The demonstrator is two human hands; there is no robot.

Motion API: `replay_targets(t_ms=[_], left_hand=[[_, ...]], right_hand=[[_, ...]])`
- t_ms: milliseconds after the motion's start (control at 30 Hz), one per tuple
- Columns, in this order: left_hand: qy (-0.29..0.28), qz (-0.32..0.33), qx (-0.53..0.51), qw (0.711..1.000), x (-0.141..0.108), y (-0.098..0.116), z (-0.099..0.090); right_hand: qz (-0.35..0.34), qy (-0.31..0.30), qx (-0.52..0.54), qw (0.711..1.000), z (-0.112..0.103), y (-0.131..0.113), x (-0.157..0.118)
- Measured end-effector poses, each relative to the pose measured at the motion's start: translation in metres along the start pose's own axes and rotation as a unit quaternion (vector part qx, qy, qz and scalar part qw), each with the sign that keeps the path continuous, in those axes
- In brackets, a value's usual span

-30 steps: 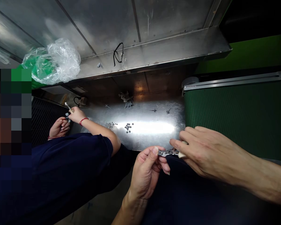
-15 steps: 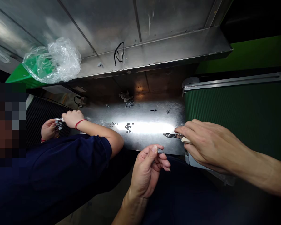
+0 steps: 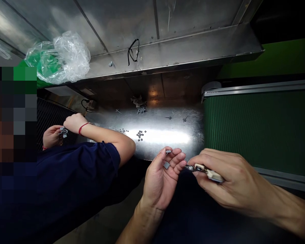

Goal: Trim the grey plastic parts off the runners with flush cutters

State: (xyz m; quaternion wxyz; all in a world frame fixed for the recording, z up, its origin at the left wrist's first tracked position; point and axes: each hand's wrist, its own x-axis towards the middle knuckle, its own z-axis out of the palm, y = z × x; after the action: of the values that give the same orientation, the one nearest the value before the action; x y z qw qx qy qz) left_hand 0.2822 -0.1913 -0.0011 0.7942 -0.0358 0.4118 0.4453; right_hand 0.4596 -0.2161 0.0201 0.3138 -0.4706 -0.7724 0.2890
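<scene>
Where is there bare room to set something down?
The table's shiny patch between the grey squares and green belt looks bare, as does the belt beyond your right hand. It's crowded farther left, around the co-worker's arm and small pieces.

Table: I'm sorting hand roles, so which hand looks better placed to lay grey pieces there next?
Left, probably: the left hand holds two grey pieces and overlaps the near edge of the table in view; the right hand grips pliers.
</scene>
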Motion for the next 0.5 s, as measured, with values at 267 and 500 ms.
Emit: replay_targets(t_ms=[267,500], left_hand=[[-0.011,0.005,-0.014,1.000,-0.006,0.001,0.004],[-0.039,-0.005,-0.033,0.999,-0.007,0.002,0.005]], right_hand=[[0.024,0.005,0.055,0.998,0.012,0.000,-0.005],[0.060,0.044,0.075,0.994,0.026,-0.010,-0.001]])
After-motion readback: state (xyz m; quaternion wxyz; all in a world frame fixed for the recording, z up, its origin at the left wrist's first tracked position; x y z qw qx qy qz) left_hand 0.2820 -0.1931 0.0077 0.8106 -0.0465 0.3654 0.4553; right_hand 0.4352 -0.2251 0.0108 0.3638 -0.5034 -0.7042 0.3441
